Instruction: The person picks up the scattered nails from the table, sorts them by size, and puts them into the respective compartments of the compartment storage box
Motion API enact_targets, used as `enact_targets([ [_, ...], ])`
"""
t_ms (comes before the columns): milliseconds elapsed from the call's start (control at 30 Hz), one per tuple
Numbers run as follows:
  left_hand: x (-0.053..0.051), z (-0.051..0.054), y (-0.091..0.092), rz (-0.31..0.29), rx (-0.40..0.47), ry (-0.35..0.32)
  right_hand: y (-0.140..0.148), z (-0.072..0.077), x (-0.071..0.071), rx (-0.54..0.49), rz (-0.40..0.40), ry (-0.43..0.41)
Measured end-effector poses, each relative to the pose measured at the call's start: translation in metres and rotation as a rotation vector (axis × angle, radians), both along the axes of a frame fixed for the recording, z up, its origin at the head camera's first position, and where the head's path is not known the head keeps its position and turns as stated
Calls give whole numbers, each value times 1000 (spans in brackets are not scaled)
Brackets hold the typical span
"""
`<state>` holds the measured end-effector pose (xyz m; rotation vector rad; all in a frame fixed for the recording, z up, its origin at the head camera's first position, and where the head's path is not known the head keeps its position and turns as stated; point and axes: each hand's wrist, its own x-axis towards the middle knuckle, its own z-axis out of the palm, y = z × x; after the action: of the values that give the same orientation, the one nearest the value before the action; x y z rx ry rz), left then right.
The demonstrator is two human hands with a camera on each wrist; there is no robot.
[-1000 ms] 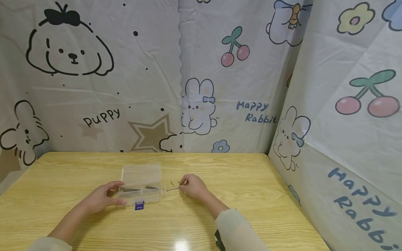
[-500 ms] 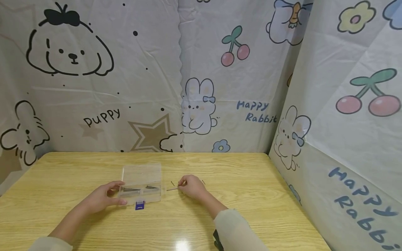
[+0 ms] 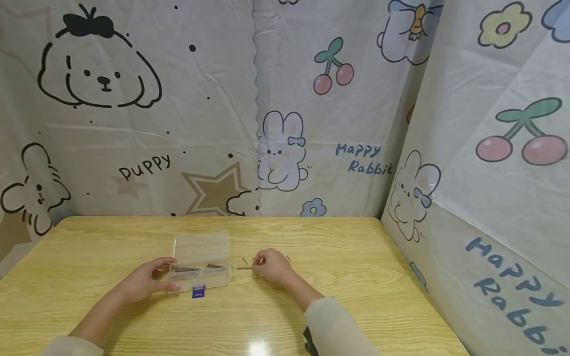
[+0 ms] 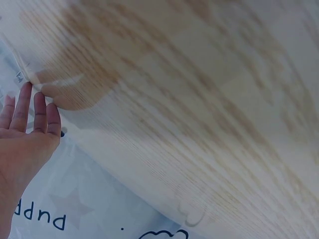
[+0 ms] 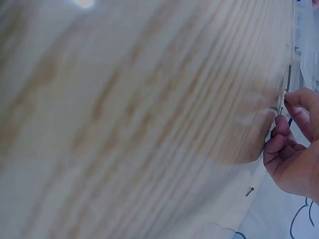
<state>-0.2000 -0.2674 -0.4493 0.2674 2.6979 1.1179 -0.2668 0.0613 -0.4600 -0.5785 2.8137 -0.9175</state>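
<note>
One rod (image 3: 244, 268) is pinched by the right hand (image 3: 272, 264), just right of the box (image 3: 213, 281) which the left hand (image 3: 144, 282) grips, so picking-up seems the step, calling next for steady lift.

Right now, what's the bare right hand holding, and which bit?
The right hand pinches a thin, straight, grey metal rod toward its right end, which is hidden.

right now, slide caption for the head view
Left hand holding an open clear box, right hand pinching a thin metal piece.
</note>
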Motion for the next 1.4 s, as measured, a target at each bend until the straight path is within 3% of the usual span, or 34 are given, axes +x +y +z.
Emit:
enact_targets([
  [367, -2, 0, 2, 5, -1, -10, 9, -1, 1, 4, -9, 13],
  [1033, -4, -4, 0, -4, -11, -6, 18, 6, 4, -114, -30, 8],
  [1400, -4, -1, 0, -3, -17, -18, 15, 9, 9, -184, -60, -15],
])
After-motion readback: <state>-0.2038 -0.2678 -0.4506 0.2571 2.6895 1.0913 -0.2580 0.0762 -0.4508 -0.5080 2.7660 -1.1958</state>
